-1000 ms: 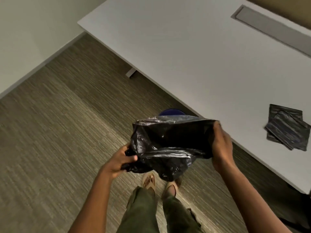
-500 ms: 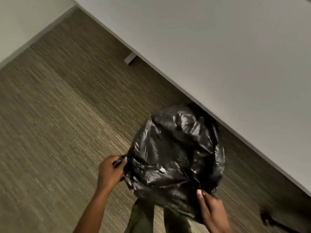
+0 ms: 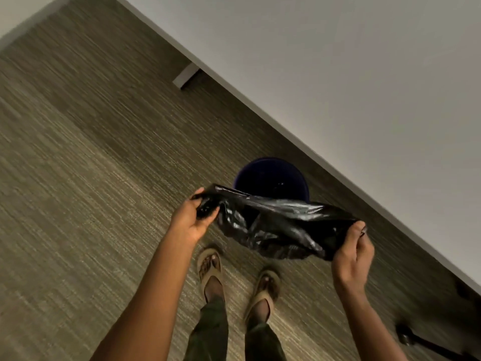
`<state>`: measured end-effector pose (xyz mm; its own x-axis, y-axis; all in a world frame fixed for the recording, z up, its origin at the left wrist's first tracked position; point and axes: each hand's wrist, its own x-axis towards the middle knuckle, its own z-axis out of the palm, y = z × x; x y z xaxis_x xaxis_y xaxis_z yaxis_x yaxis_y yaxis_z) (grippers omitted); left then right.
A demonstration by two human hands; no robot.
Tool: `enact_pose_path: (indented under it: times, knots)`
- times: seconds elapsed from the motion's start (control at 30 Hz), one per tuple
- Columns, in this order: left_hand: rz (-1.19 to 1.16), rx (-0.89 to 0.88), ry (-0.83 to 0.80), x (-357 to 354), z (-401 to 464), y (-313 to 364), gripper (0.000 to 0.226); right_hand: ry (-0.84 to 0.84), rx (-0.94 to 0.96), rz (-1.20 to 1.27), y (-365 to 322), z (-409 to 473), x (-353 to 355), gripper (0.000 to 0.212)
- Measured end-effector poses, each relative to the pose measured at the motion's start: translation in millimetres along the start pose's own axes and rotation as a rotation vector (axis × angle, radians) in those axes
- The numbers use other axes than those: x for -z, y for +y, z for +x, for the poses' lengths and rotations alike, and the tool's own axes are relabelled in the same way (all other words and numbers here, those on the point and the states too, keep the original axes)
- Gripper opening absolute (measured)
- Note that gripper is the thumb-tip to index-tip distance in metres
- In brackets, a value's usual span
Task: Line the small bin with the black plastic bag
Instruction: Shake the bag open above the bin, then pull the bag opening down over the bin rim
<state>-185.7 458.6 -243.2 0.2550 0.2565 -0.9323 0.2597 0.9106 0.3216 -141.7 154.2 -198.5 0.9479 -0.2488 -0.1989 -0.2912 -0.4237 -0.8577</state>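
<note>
Black plastic bag (image 3: 276, 225): stretched in the air just nearer than the small bin (image 3: 270, 178), left hand (image 3: 191, 220) and right hand (image 3: 352, 252) fingers clenched on opposite edges. Advice: spread mouth wide, centre over bin, lower.

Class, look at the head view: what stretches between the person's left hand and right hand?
The crinkled black plastic bag spans from left hand to right hand, each gripping one end.

White table (image 3: 364, 74) stands over striped grey-brown carpet (image 3: 78, 178).
</note>
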Motion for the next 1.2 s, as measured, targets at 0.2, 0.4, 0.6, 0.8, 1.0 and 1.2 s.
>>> enact_pose_path:
  times: [0.2, 0.4, 0.6, 0.8, 1.0, 1.2]
  knots:
    - [0.044, -0.009, -0.259, -32.6, 10.1, 14.5, 0.038, 0.08, 0.182, -0.026, 9.4, 14.8, 14.1, 0.061]
    - [0.449, -0.307, -0.258, -41.0, 20.5, 6.7, 0.034, 0.126, 0.148, -0.036, 34.0, 17.9, 17.3, 0.055]
    - [0.892, -0.831, 0.324, -37.5, 75.4, -28.3, 0.041, 0.064, -0.175, -0.05, 95.6, 47.0, -17.1, 0.036]
    - [1.025, -0.874, 0.318, -0.4, 134.5, -58.4, 0.045, -0.114, -0.347, -0.269, 158.1, 76.5, -35.0, 0.046]
    - [0.966, -0.724, 0.361, 21.1, 152.0, -81.0, 0.048, -0.3, -0.402, -0.263, 176.8, 83.2, -36.3, 0.035]
    - [0.902, -0.597, 0.273, 11.8, 170.0, -79.5, 0.035, -0.228, -0.447, -0.108, 173.4, 114.9, -41.9, 0.038]
